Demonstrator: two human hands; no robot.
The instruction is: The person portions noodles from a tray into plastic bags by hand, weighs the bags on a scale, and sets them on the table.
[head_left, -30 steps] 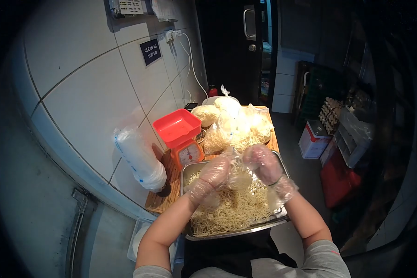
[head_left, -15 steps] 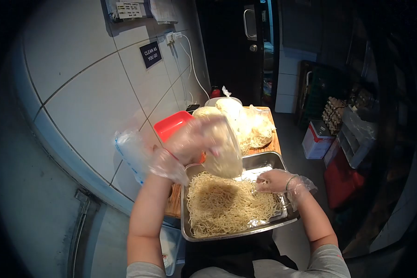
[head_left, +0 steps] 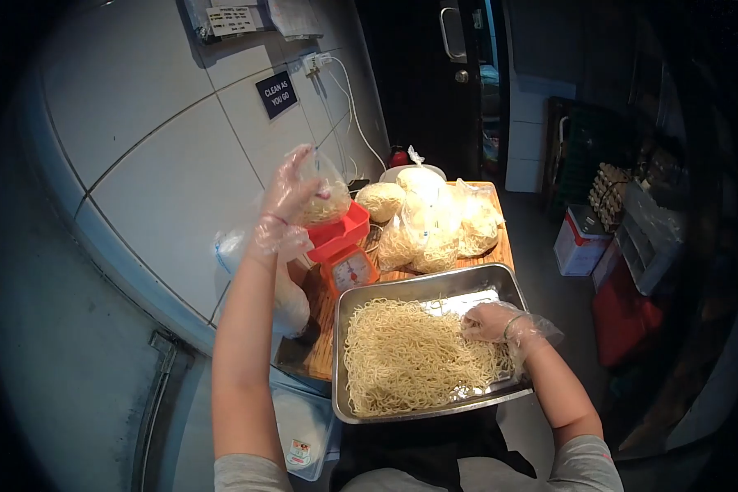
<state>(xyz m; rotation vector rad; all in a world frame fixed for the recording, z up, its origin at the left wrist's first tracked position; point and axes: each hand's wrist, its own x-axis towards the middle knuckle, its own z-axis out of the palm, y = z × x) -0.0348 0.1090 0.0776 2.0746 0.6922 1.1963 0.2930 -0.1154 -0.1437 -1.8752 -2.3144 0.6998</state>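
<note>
My left hand point(head_left: 285, 195), in a clear plastic glove, grips the top of a clear plastic bag of noodles point(head_left: 326, 209). That bag is at the red tray point(head_left: 340, 235) of an orange kitchen scale point(head_left: 350, 271); whether its weight rests there I cannot tell. In front of me a metal tray point(head_left: 435, 414) bears a spread of loose yellow noodles point(head_left: 410, 357). My right hand point(head_left: 490, 320), also gloved, is at the right side of the noodles with its fingers curled together. What its fingertips hold, if anything, is hidden.
Several filled noodle bags point(head_left: 422, 217) stand at the back of the wooden table point(head_left: 324, 340). A plastic bag point(head_left: 289, 303) lies left of the scale, by the tiled wall point(head_left: 180, 189). A lidded plastic container point(head_left: 303, 430) sits low at the left. Egg trays point(head_left: 611, 193) are at the right.
My left hand has carried the bag of noodles from above the metal tray left and away from me to the scale's red tray. My right hand stays by the noodles.
</note>
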